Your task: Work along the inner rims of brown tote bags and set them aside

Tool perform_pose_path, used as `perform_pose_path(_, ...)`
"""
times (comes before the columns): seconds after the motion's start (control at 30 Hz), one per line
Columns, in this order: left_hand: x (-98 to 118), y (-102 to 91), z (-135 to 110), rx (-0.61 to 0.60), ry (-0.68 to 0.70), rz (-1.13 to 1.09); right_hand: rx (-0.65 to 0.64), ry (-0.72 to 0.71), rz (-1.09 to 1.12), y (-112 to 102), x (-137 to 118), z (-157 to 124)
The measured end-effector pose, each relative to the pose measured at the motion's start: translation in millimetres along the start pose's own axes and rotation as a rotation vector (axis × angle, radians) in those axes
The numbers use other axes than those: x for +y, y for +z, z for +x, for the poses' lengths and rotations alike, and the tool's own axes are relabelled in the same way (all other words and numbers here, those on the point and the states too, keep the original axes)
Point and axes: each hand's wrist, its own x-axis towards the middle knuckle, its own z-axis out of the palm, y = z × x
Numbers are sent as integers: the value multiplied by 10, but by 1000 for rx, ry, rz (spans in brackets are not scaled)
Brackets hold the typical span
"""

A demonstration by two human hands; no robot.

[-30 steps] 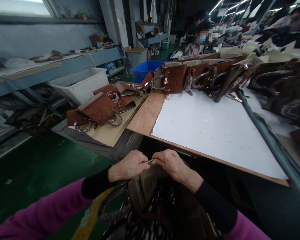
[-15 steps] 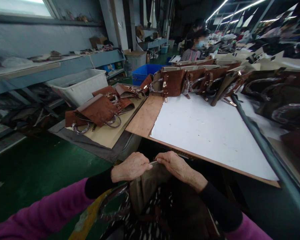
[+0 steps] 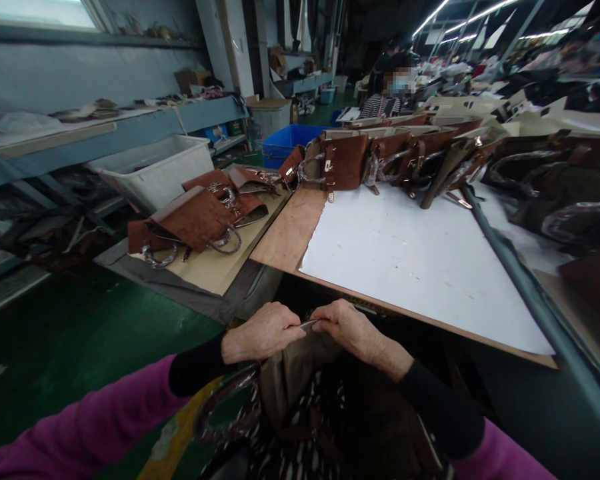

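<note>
My left hand (image 3: 263, 331) and my right hand (image 3: 347, 327) are both closed on the top edge of an olive-brown bag (image 3: 293, 373) that rests in my lap, below the table edge. The fingers pinch a small metal part between them; I cannot make out what it is. A wrapped handle (image 3: 220, 400) of the bag curves down at the left. Black cuffs and magenta sleeves cover both arms.
A work table (image 3: 290, 233) with a white sheet (image 3: 410, 253) lies ahead. A row of brown handbags (image 3: 345, 160) stands along its far side, darker bags (image 3: 565, 193) at right. More brown bags (image 3: 195, 217) lie on a lower board at left. White bin (image 3: 155, 167), blue bin (image 3: 285, 141), a seated person (image 3: 387, 100) beyond.
My hands stay together on the bag's edge with only slight shifts. The view has tilted a little, so the table and bags sit slightly differently in the picture.
</note>
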Motion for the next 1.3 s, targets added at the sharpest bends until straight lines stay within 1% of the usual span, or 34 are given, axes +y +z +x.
perform_pose_path(0.27,5,8,9,-6,2,33,-50,68,27,-78,4,-39)
perform_pose_path(0.5,5,11,-16,-6,14,54,-72,53,41,-140,-48,-52)
perform_pose_path(0.57,22,3,-25,-17,3,51,-77,34,94,-178,-58,-63)
perform_pose_path(0.63,31,-6,-34,-14,-2,46,-79,12,198,-229,-47,-96)
perform_pose_path(0.7,30,-14,-42,-2,-6,42,-36,10,324,-279,-3,-161)
perform_pose_path(0.77,22,-19,-47,6,-11,29,75,82,383,-299,77,-263)
perform_pose_path(0.83,21,-21,-49,-2,-21,1,194,224,324,-269,169,-395)
perform_pose_path(0.87,25,-21,-49,-6,-25,-16,221,296,261,-235,207,-467)
perform_pose_path(0.93,41,-21,-49,-11,-35,-36,223,413,119,-141,246,-608)
perform_pose_path(1.03,70,-28,-47,-18,-39,-13,228,553,-95,3,220,-754)
perform_pose_path(1.07,76,-33,-46,-25,-35,5,249,577,-151,37,202,-779)
perform_pose_path(1.13,81,-49,-44,-34,-16,36,283,570,-197,71,177,-801)
perform_pose_path(1.2,86,-74,-45,-35,3,50,289,536,-164,59,179,-799)
perform_pose_path(1.3,131,-118,-61,-40,38,60,268,524,-60,-8,231,-778)
